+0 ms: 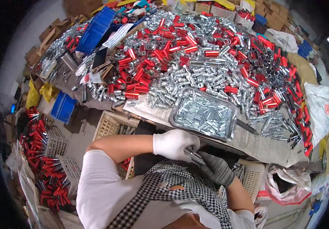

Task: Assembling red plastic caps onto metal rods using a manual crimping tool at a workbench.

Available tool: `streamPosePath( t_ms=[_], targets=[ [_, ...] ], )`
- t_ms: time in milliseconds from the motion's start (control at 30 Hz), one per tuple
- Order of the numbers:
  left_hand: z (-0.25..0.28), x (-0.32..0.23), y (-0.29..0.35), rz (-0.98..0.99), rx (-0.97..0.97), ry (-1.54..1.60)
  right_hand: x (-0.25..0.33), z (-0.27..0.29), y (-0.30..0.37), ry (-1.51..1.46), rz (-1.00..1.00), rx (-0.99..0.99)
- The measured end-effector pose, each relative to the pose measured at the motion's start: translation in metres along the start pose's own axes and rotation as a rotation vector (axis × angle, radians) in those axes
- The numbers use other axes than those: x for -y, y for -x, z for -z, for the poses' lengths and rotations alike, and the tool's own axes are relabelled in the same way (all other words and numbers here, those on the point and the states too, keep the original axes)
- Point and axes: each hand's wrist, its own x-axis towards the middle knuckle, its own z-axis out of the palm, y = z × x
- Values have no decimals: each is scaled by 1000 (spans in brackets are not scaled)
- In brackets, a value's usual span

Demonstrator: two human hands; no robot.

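My left hand (175,145), in a white glove, is closed round one end of a shiny silver metal tube (196,157) in front of my chest. In a dark grey glove, my right hand (217,168) closes on the tube's other end. Fingers cover most of the tube, so its full length is hidden. Just beyond my hands, a metal tray (175,119) filled with small silver pins (204,114) rests at the table's near edge.
Silver fittings (179,78) and red sleeves (137,74) heap across the table (265,145). Crates (105,128) flank my lap. Red-handled tools (53,191) pile at the left. A blue bin (63,107) stands left, a white sack (321,110) right.
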Motion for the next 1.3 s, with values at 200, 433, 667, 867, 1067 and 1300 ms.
streamPosePath(
  t_ms=[200,433,667,867,1067,1300],
  targets=[
    [12,3,-10,-26,33,114,11,0,0,-185,-117,-93],
    [41,33,-76,177,-200,265,-9,-3,5,-294,-114,-372],
    [20,93,-239,-73,-314,-868,-26,6,17,-502,-274,-473],
    [3,105,-275,116,-304,-946,-28,3,22,-413,-265,-513],
    [31,94,-257,94,-269,-710,-25,0,30,-538,-254,-512],
    [114,46,-239,505,45,-706,-34,-21,29,-891,-247,-581]
  ],
)
